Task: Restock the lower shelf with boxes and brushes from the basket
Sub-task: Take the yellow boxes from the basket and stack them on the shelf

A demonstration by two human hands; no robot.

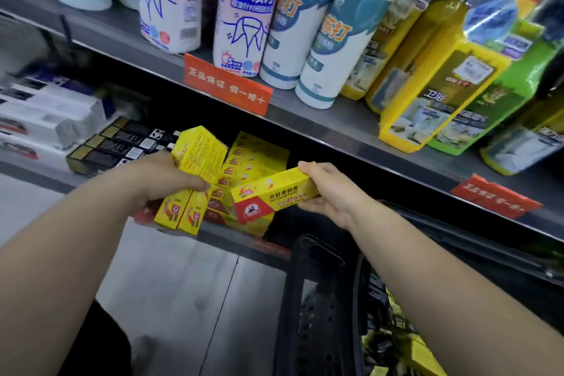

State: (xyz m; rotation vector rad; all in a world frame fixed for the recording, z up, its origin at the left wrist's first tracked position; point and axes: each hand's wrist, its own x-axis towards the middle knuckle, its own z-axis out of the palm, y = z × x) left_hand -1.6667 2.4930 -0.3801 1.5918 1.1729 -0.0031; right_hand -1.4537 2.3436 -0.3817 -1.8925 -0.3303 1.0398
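1. basket (323, 299), black and perforated, is seen at the lower middle of the head view; more yellow packaging (393, 342) is glimpsed inside it, too blurred to be counted.
2. lower shelf (45, 175) is stocked with a stack of yellow boxes (259, 159) at its middle, dark boxes (122, 146) to the left of them, and white boxes (45, 119) further left.
3. left hand (171, 177) is curled round a bunch of yellow boxes (195, 180), held on end at the shelf's front edge; at least three are seen in that grip.
4. right hand (326, 189) is closed on one long yellow and red box (271, 195), pinched at its right end and held level, just in front of the stack.
5. upper shelf (320, 119) carries two pink and white bottles (244, 9), two blue and white bottles (335, 40) and yellow and green packs (442, 85); two red price tags (227, 84) are fixed along its front edge.
6. pale floor tiles (183, 284) are seen beneath the arms.
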